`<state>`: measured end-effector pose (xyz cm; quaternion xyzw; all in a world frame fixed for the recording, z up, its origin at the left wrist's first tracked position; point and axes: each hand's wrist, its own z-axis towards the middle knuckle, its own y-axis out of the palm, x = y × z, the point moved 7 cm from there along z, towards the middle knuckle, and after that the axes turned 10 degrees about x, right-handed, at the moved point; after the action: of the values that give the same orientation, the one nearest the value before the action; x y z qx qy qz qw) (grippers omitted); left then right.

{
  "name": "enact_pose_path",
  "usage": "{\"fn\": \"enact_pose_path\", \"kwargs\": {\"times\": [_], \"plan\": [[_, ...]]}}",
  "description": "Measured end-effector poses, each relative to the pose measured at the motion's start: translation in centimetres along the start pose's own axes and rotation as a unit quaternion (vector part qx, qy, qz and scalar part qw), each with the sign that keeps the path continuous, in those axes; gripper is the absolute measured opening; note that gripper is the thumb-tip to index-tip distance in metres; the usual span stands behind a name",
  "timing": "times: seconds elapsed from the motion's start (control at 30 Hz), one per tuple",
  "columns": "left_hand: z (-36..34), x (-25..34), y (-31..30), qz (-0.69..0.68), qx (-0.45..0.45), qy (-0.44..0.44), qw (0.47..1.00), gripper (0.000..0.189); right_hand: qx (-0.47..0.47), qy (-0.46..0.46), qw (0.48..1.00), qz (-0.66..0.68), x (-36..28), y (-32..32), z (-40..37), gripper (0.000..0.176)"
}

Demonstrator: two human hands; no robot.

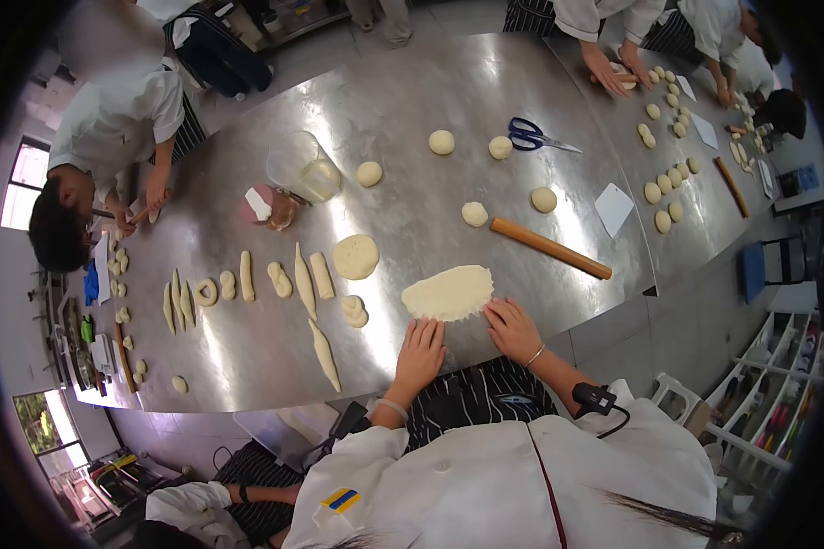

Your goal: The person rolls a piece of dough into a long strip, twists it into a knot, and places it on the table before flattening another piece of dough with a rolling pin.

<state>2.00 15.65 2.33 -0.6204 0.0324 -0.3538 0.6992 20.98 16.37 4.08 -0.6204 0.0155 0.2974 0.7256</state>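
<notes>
A flat oval sheet of dough [449, 293] with a ruffled lower edge lies on the metal table in front of me. My left hand [420, 352] rests at its lower left edge, fingers stretched out flat and fingertips touching the dough. At the lower right corner, my right hand [515, 331] has its fingers extended with the tips on the edge. Both thumbs are mostly hidden. Beyond the sheet lie a wooden rolling pin [549, 248] and a small dough ball [474, 214]. To the left sit a round flat dough piece [355, 257] and a knotted dough piece [354, 312].
Several shaped dough pieces [304, 282] line the left side of the steel table [412, 101]. Farther back are a clear plastic container [304, 169], a jar [270, 209], blue-handled scissors [527, 135] and a white scraper [613, 209]. Other people work dough at the far left and upper right.
</notes>
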Motion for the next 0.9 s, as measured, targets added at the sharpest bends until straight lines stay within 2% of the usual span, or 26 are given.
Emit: {"fn": "enact_pose_path", "kwargs": {"times": [0.13, 0.17, 0.23, 0.3, 0.37, 0.4, 0.5, 0.63, 0.7, 0.83, 0.9], "plan": [[0.6, 1.3, -1.1, 0.017, 0.008, 0.026, 0.999, 0.054, 0.007, -0.016, 1.000, -0.003, -1.0, -1.2, 0.5, 0.045], [0.8, 1.7, -1.4, 0.009, 0.009, 0.041, 0.999, 0.052, 0.002, -0.029, 1.000, 0.000, -1.0, -1.0, 0.0, 0.040], [1.3, 1.2, -2.2, -0.022, 0.002, 0.016, 1.000, 0.050, 0.003, -0.049, 0.999, 0.001, 0.1, -1.2, 0.2, 0.035], [1.3, 0.5, -2.7, -0.056, -0.012, -0.011, 0.998, 0.048, 0.006, -0.009, 0.995, 0.099, 1.3, -1.6, -0.2, 0.024], [3.3, -1.6, -4.7, -0.055, 0.073, -0.091, 0.992, 0.044, 0.035, 0.013, 0.994, 0.102, 1.2, -2.3, 1.9, 0.020], [4.7, -2.0, -5.9, -0.046, 0.132, -0.093, 0.986, 0.043, 0.062, 0.037, 0.992, 0.105, 1.4, -2.7, 3.2, 0.016], [8.0, -3.3, -5.4, -0.028, 0.166, -0.058, 0.984, 0.039, 0.092, 0.025, 0.986, 0.133, 1.8, -1.2, 7.6, 0.020], [9.4, -4.8, -2.6, -0.066, 0.145, -0.064, 0.985, 0.035, 0.082, -0.022, 0.992, 0.095, 2.9, 1.7, 11.4, 0.025], [9.6, -4.8, -2.1, -0.054, 0.116, -0.077, 0.989, 0.031, 0.013, -0.062, 0.997, 0.037, 2.5, 2.3, 12.2, 0.026], [10.0, -5.2, -1.6, -0.061, 0.104, -0.106, 0.987, 0.032, -0.014, -0.056, 0.997, 0.051, 3.1, 2.9, 12.5, 0.021], [10.0, -5.7, -1.2, -0.091, 0.068, -0.116, 0.987, 0.029, -0.034, -0.035, 0.995, 0.087, 3.2, 2.6, 12.7, 0.014]]}}
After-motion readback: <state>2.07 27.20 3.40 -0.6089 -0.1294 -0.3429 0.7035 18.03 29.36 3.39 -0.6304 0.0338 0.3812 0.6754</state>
